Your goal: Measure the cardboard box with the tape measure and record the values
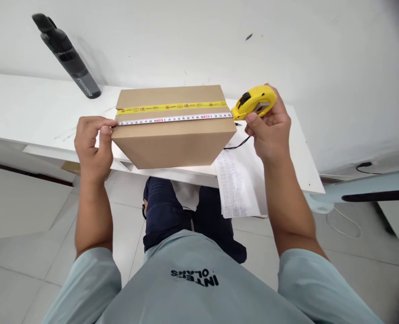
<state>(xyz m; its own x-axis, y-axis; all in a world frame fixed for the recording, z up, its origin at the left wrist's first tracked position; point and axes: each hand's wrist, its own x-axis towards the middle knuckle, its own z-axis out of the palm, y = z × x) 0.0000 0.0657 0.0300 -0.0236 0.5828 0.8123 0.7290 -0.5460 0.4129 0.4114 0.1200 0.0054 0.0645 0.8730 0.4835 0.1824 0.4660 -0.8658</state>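
Note:
A brown cardboard box (172,148) stands on the white desk, with a strip of yellow printed packing tape (172,107) along its top. The drawn-out blade (182,119) of a tape measure lies across the top, beside that strip. At the box's left edge, my left hand (94,144) pinches the blade's end between thumb and finger. My right hand (273,126) grips the yellow tape measure (256,101) by its case at the right edge of the box. Some fingers of that hand are hidden behind the case.
A dark water bottle (71,60) stands at the back left of the white desk (27,108), near the wall. Handwritten sheets (239,189) lie right of the box, overhanging the front edge. A black cord (238,145) runs beside the box.

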